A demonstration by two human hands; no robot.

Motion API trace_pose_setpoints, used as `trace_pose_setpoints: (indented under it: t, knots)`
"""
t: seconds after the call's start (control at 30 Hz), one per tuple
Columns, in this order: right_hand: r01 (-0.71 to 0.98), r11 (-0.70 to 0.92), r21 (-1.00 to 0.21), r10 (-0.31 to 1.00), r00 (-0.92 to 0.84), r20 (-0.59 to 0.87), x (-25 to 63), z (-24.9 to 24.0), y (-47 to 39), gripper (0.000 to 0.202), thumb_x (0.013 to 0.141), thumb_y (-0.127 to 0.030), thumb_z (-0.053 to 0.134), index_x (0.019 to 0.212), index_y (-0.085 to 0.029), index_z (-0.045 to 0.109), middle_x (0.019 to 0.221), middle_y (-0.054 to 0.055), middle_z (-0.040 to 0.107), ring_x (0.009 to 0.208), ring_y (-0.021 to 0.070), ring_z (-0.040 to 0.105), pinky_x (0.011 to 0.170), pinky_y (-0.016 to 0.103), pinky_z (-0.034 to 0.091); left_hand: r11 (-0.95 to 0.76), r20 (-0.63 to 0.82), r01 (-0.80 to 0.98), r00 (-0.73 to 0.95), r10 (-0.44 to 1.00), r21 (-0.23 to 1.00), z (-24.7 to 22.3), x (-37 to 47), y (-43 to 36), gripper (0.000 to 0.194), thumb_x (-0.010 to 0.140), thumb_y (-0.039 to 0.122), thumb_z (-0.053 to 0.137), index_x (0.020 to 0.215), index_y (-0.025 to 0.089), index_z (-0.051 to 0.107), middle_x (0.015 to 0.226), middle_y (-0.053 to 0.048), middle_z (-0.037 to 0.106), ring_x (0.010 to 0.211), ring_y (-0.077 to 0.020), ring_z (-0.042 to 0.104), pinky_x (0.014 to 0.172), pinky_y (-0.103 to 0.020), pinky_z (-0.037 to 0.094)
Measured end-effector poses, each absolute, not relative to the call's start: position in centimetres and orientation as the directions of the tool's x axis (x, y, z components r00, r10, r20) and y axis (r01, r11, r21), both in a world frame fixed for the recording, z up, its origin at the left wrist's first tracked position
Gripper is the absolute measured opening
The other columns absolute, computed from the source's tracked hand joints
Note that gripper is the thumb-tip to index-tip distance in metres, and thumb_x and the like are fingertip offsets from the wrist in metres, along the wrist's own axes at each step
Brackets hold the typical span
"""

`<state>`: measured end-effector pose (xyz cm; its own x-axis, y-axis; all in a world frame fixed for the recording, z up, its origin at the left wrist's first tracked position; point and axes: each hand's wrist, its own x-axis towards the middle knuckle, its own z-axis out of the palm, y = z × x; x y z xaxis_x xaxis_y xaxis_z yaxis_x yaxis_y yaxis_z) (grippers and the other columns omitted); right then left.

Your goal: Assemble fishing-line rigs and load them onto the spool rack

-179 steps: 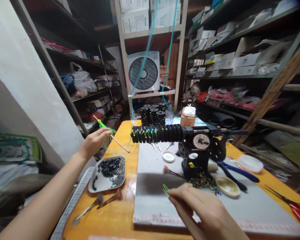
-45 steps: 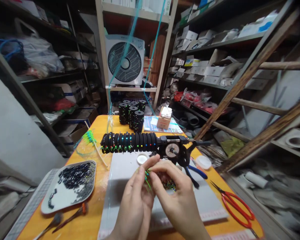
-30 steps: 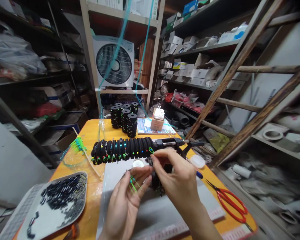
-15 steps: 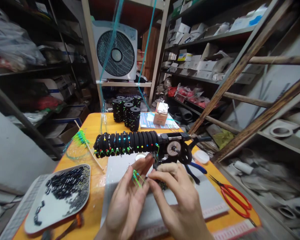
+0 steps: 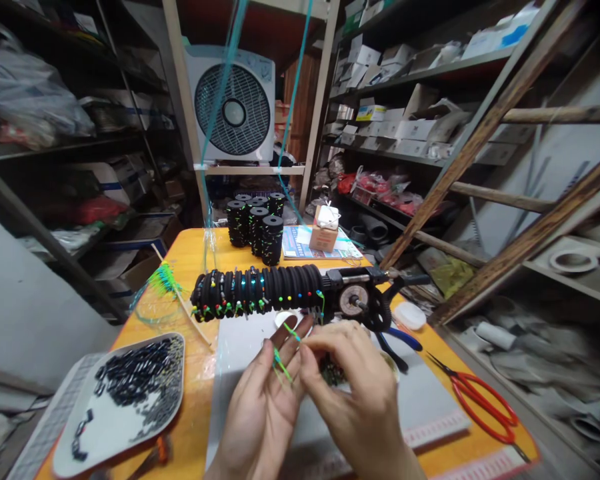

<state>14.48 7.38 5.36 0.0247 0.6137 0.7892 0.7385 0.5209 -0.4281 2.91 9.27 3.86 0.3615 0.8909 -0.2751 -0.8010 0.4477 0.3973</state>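
My left hand (image 5: 265,410) is palm up below the black ribbed roll, with a small bundle of green and blue threads (image 5: 281,365) lying at its fingers, near the thumb. My right hand (image 5: 353,393) is beside it, thumb and forefinger pinched on one green-blue thread piece (image 5: 293,332). Above both hands, the black ribbed roll (image 5: 260,290) with coloured beads along it is mounted on a black crank device (image 5: 353,300). A short green thread hangs at the roll's right end.
A white tray (image 5: 63,460) of black and grey beads is at the left. Red-handled scissors (image 5: 485,400) and blue-handled pliers (image 5: 405,339) lie at the right. Black cylinders (image 5: 272,240), a small box (image 5: 323,238) and a fan (image 5: 234,110) are behind.
My right hand has lifted one thread piece apart from the bundle in my left hand. The view has shifted slightly, so the table things appear a little lower and farther right.
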Motion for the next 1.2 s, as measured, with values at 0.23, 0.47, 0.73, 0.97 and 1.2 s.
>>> trace_pose_setpoints:
  t: [0.23,0.47,0.73,0.97,1.2]
  knots:
    - [0.861,0.437,-0.259,0.472,0.026,0.881,15.9,7.6,8.3,0.012,0.088,-0.006,0.064,0.091,-0.017,0.062,0.079,0.002,0.061,0.073,0.0145,0.054,0.075,0.031,0.048,0.402,-0.243,-0.806,0.325,0.914,0.435,4.0,2.4,9.5,0.036,0.103,0.014,0.036,0.123,0.005,0.064,0.128,-0.021,0.068,0.122,-0.0300,0.062,0.103,-0.039,0.054]
    - [0.870,0.415,-0.266,0.569,-0.021,0.822,16.3,6.9,8.3,0.010,0.092,-0.010,0.059,0.085,-0.018,0.060,0.075,0.003,0.059,0.073,0.0179,0.054,0.075,0.034,0.047,0.349,-0.245,-0.813,0.260,0.934,0.466,4.9,2.3,9.6,0.040,0.103,0.014,0.034,0.111,0.004,0.071,0.123,-0.021,0.071,0.118,-0.0315,0.065,0.098,-0.039,0.057]
    - [0.761,0.501,-0.412,0.640,-0.005,0.769,14.6,4.9,6.1,0.017,0.090,-0.005,0.056,0.101,-0.017,0.061,0.084,0.006,0.061,0.077,0.0181,0.058,0.067,0.030,0.049,0.454,-0.150,-0.823,0.429,0.891,0.342,3.9,1.8,9.3,0.042,0.104,0.024,0.034,0.114,0.014,0.074,0.134,-0.012,0.066,0.129,-0.0248,0.057,0.109,-0.037,0.046]
    - [0.671,0.501,-0.546,0.768,-0.054,0.638,13.1,5.4,6.3,0.012,0.089,-0.010,0.057,0.083,-0.019,0.063,0.077,0.003,0.061,0.075,0.0189,0.058,0.064,0.031,0.047,0.474,-0.060,-0.818,0.483,0.874,0.325,3.9,2.0,8.9,0.049,0.105,0.032,0.029,0.117,0.019,0.074,0.133,-0.008,0.068,0.134,-0.0220,0.052,0.119,-0.036,0.029]
    - [0.708,0.512,-0.487,0.680,0.012,0.733,13.4,5.2,6.7,0.013,0.089,-0.008,0.058,0.084,-0.018,0.064,0.076,0.004,0.061,0.070,0.0173,0.058,0.062,0.029,0.047,0.431,-0.071,-0.803,0.443,0.894,0.411,3.9,2.1,9.0,0.044,0.105,0.020,0.030,0.120,0.016,0.071,0.135,-0.010,0.065,0.130,-0.0217,0.056,0.109,-0.033,0.045]
